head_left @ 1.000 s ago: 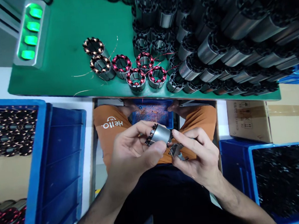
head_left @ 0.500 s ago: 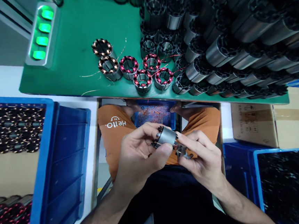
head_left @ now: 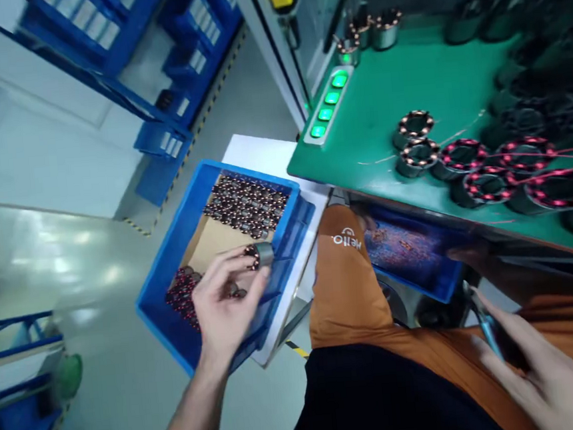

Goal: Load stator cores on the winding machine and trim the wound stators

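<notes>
My left hand (head_left: 223, 297) is closed around a steel motor stator (head_left: 266, 254), gripped between thumb and fingers with its copper-wound end toward the fingers. It is held above a blue bin (head_left: 168, 239), where rows of copper-wound stators (head_left: 245, 202) and red-wound stators (head_left: 182, 296) lie either side of a cardboard sheet (head_left: 213, 241). Over my lap at the lower right, my right hand (head_left: 545, 369) is closed on small blue-handled wire cutters (head_left: 488, 331), somewhat blurred. Several wound stators with loose wire ends, such as a copper one (head_left: 419, 156), stand on the green worktop (head_left: 377, 106).
A strip of green-lit buttons (head_left: 326, 113) is fixed at the worktop's left edge. Dark stators crowd the worktop's right side. Below it sits a blue tray (head_left: 405, 251) of wire scraps. Blue shelving (head_left: 152, 59) stands beyond the aisle at upper left.
The view has turned left. My left hand has carried the stator from above my lap to over the blue bin. My right hand, with the cutters, is now apart from the stator.
</notes>
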A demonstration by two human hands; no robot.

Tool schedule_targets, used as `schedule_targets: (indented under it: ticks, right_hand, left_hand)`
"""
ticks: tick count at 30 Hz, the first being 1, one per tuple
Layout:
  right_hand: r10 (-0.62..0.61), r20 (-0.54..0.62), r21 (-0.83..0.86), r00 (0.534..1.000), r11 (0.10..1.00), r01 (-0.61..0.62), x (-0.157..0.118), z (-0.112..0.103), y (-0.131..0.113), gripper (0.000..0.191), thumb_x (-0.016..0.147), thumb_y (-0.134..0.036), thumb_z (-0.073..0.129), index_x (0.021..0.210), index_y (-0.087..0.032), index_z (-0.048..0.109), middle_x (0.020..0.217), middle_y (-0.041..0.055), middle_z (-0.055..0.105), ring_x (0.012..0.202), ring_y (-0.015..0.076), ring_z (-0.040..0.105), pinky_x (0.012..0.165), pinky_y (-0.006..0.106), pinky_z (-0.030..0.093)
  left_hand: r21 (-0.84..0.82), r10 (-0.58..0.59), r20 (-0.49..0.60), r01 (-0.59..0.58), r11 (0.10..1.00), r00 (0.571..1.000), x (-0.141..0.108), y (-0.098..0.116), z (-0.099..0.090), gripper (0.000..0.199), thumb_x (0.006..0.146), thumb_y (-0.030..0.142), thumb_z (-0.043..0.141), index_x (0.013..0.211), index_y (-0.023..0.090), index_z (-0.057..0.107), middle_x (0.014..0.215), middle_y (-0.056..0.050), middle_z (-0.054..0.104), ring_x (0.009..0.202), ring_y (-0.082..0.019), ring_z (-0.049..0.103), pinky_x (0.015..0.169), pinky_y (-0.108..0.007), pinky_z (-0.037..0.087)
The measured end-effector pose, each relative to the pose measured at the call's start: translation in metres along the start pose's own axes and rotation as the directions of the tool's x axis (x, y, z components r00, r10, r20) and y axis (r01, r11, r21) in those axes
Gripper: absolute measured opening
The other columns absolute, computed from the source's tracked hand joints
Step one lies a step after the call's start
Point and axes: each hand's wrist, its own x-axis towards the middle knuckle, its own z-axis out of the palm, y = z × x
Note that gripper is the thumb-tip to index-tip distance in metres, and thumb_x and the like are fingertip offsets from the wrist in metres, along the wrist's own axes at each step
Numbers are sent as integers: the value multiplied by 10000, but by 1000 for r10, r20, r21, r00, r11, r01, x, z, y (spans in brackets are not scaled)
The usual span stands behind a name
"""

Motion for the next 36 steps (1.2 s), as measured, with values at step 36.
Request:
schedule_targets:
  ticks: [36]
  right_hand:
    - [237,62,196,970,950,-245,-25,28,-49,644,1173,-348,660,1812,-300,720,1422,134,882,1342,294,897,1217,427,735]
  left_hand:
    - [103,763,163,-780,617,625,149,115,150,14,1116,267,885,1122,273,895,1393,-149,844,1280,-403,766,1076,-616,699]
